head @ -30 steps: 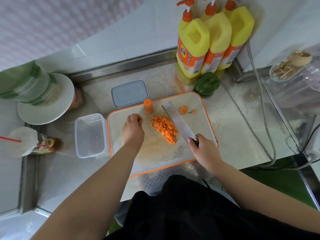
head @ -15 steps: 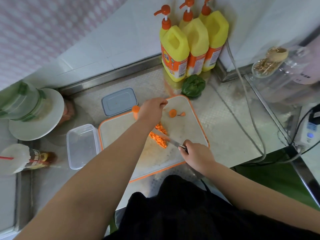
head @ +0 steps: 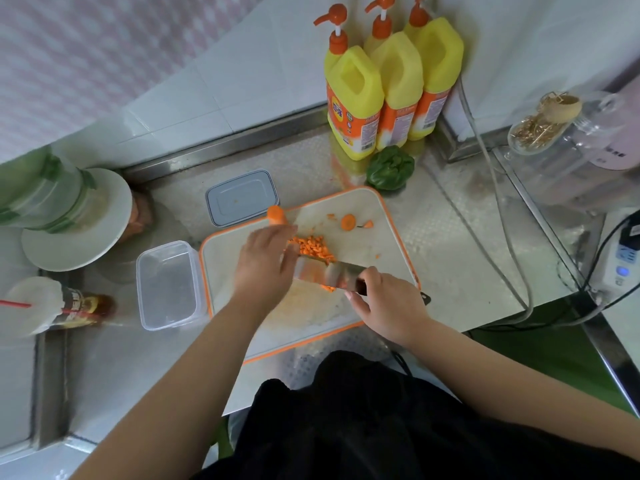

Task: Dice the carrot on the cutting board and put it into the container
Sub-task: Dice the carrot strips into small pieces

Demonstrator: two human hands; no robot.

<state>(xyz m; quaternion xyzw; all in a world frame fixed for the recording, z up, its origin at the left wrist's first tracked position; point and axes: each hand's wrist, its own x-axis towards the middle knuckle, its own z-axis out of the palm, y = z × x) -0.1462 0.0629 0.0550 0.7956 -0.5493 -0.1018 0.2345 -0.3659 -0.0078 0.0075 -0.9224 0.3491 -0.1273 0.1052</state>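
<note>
A steel table [head: 450, 258] carries a white cutting board [head: 363, 216] with an orange rim. Three yellow detergent bottles [head: 353, 98] stand at the back wall, a green pepper [head: 390, 168] just in front of them. Left of the board sits a clear container [head: 166, 285], its grey lid [head: 240, 197] lying apart behind it. The left hand [head: 265, 261] reaches over the board, fingers extended and fairly flat against the pile of diced carrot [head: 311, 245]. The right hand [head: 388, 303] grips the handle of a knife [head: 332, 273], whose broad blade lies along the near side of the pile. A carrot stub [head: 276, 214] stands at the board's far left edge; a carrot slice [head: 348, 222] lies farther right.
</note>
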